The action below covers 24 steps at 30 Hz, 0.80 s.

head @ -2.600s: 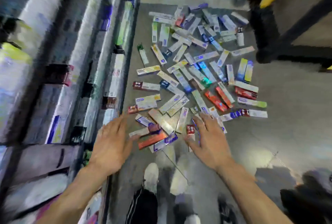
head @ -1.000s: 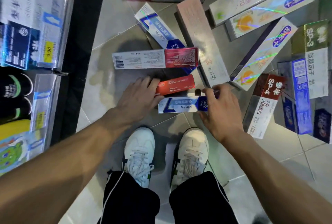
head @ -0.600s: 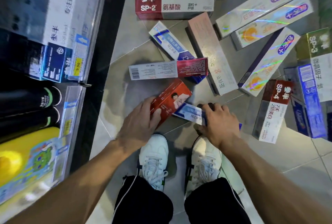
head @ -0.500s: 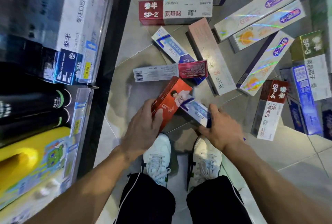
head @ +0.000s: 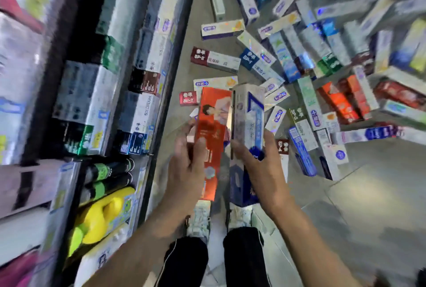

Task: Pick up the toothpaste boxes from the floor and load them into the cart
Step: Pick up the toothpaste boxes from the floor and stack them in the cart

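Observation:
My left hand [head: 186, 171] grips a red-orange toothpaste box [head: 213, 121] held upright, clear of the floor. Beside it my right hand [head: 260, 167] grips a white and blue toothpaste box [head: 249, 111], also lifted and upright. The two boxes stand side by side, almost touching. Several more toothpaste boxes [head: 306, 56] lie scattered over the grey tiled floor beyond and to the right, among them a dark red and white SP-2 box [head: 214, 58]. No cart is in view.
A store shelf unit [head: 138, 84] packed with boxed goods runs along the left. On its lower level lie dark bottles [head: 108, 171] and a yellow bottle [head: 101, 215]. My white shoes [head: 199, 220] stand just below the hands. Bare tiles [head: 368, 194] lie at the right.
Both hands have lifted their boxes off the floor and turned them upright. The view has risen and pulled back, showing much more of the scattered pile.

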Motion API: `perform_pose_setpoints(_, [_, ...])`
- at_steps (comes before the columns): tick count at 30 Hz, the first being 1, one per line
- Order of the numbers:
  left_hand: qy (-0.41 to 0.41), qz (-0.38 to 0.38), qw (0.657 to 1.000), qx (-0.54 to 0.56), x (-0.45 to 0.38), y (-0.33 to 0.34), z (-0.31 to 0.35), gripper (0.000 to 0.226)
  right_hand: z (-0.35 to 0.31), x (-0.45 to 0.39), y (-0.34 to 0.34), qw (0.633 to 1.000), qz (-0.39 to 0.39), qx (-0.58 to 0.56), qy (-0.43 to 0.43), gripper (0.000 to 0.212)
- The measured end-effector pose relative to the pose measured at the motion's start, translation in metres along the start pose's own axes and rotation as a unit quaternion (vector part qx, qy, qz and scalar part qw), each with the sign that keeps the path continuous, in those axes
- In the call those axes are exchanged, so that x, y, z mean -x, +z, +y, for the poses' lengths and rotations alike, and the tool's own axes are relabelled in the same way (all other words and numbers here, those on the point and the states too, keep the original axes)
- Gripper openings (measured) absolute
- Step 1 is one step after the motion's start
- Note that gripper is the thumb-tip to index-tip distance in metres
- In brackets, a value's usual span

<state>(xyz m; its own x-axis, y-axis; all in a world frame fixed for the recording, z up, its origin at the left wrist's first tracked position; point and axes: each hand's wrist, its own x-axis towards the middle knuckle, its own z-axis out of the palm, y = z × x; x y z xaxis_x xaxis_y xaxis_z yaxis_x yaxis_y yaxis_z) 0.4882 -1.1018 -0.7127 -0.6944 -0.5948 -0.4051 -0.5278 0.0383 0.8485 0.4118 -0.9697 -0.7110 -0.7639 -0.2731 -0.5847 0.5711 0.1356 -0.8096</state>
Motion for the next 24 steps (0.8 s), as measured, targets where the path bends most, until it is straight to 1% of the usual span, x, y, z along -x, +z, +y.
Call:
perform_pose_setpoints(1, [0.008,-0.012,1.000,0.006,0.008,-0.008,0.036,0.046,-0.034,0.016,0.004,1.000,-0.011,-0.017,-0.015,0.041])
perform_pose_setpoints(2, [0.021,-0.023,0.999,0.018,0.016,-0.017,0.074,0.047,-0.068,0.032,0.006,0.999,-0.016,-0.027,-0.034,0.042])
perform_pose_setpoints(5, [0.068,-0.010,0.994,0.087,0.043,-0.044,0.186,0.030,-0.172,0.082,0.015,0.994,-0.007,-0.048,-0.097,0.047])
perform_pose_setpoints(7, [0.093,-0.025,0.988,0.123,0.067,-0.063,0.260,0.031,-0.240,0.118,0.017,0.989,-0.001,-0.061,-0.136,0.051])
perform_pose_setpoints(10, [0.123,-0.048,0.979,0.157,0.101,-0.092,0.351,0.034,-0.333,0.176,0.014,0.981,-0.005,-0.033,-0.193,0.057])
perform_pose_setpoints(12, [0.134,-0.071,0.969,0.193,0.125,-0.111,0.400,0.035,-0.379,0.213,0.009,0.973,-0.011,-0.027,-0.231,0.050])
perform_pose_setpoints(13, [0.145,-0.080,0.967,0.193,0.137,-0.119,0.421,0.035,-0.398,0.233,0.007,0.968,-0.009,-0.023,-0.249,0.045])
perform_pose_setpoints(15, [0.182,-0.100,0.961,0.185,0.165,-0.132,0.457,0.032,-0.426,0.273,0.004,0.958,0.014,-0.017,-0.285,0.038])
perform_pose_setpoints(17, [0.214,-0.117,0.949,0.199,0.191,-0.143,0.485,0.029,-0.441,0.308,0.004,0.948,0.047,-0.011,-0.313,0.038])
perform_pose_setpoints(21, [0.220,-0.223,0.926,0.211,0.244,-0.153,0.518,0.033,-0.450,0.373,-0.003,0.924,0.135,-0.020,-0.358,0.039])
perform_pose_setpoints(24, [0.221,-0.294,0.906,0.209,0.280,-0.149,0.526,0.033,-0.441,0.421,-0.015,0.902,0.202,-0.033,-0.381,0.045])
